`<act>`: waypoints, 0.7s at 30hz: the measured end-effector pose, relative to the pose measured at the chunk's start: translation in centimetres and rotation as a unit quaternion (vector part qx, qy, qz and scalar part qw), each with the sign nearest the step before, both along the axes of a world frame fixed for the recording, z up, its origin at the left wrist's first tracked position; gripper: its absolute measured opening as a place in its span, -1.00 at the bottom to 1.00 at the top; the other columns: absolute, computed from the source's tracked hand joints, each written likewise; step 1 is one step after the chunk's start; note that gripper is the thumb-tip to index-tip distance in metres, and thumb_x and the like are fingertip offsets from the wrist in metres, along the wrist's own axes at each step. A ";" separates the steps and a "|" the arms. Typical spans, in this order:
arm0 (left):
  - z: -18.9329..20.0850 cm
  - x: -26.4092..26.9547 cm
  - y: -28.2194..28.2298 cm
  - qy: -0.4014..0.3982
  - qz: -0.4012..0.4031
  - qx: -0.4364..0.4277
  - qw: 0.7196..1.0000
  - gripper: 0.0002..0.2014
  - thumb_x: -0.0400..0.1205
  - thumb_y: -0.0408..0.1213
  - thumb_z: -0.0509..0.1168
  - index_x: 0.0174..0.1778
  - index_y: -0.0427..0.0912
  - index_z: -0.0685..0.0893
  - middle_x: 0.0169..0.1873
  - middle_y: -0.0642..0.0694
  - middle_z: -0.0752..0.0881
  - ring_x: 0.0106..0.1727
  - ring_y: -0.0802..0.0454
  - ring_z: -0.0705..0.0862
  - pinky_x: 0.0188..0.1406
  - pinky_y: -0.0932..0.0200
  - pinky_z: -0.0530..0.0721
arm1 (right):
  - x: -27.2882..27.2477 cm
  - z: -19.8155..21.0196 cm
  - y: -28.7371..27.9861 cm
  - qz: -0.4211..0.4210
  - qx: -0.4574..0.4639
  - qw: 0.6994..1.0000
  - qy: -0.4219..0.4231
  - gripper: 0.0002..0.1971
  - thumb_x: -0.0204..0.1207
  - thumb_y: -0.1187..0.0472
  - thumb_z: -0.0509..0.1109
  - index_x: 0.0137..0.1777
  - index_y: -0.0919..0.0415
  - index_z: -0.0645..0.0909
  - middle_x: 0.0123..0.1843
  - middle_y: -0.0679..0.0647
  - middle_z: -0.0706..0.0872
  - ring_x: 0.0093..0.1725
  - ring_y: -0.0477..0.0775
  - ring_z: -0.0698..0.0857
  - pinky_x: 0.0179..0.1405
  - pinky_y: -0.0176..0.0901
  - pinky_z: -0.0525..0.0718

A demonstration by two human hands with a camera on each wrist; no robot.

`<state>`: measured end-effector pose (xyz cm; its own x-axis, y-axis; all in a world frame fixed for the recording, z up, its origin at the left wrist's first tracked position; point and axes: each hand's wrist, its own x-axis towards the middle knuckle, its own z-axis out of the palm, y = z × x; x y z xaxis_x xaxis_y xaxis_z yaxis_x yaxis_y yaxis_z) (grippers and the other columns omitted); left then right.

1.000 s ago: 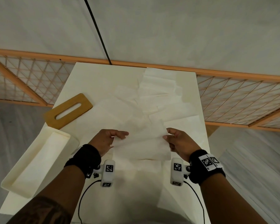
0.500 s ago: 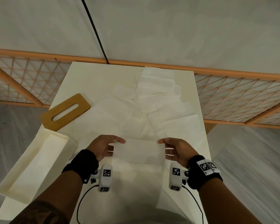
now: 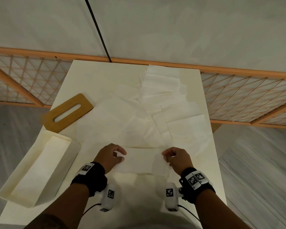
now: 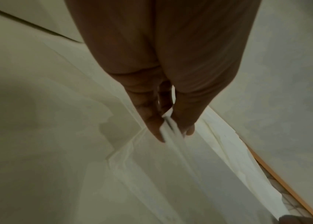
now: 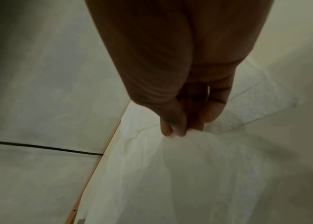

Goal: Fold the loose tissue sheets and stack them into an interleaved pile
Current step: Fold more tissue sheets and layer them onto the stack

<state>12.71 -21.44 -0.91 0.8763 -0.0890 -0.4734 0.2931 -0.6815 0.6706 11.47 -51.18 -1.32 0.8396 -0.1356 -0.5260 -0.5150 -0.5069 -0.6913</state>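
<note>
Both hands pinching one tissue sheet, low centre of the head view.
The left hand point(image 3: 109, 157) nips its left edge, the right hand point(image 3: 176, 158) its right edge; the tissue sheet point(image 3: 141, 160) spans between the curled fingers point(image 4: 185, 121).

Dim, warm light; wrist views soft and blurred, head view edge-warped

Left hand point(image 4: 163, 91) pinches white tissue sheet point(image 4: 180, 174) edge between thumb and fingertips point(image 4: 155, 128), above table point(image 4: 36, 106).

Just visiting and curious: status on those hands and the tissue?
Left hand and right hand each pinch an end of one tissue sheet. Loose sheets lie beyond. Nothing in the way.
</note>
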 end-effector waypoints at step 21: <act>-0.8 1.0 -2.5 -0.112 -0.264 0.205 0.936 -0.54 0.56 -0.42 0.32 0.35 0.05 0.59 0.35 0.04 0.42 0.25 -0.06 0.52 0.07 0.05 0.64 | 5.5 0.7 6.0 0.038 -0.085 0.993 -0.073 -0.92 0.56 0.22 0.45 -0.02 0.05 0.74 -0.12 -0.11 0.72 -0.13 -0.10 0.64 -0.22 -0.49 0.48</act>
<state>13.74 -23.90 -1.70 0.8423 -0.3891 -0.3730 -0.2742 -0.9051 0.3250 16.97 -45.20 -0.59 0.9164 -0.1453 -0.3729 -0.3713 -0.6565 -0.6566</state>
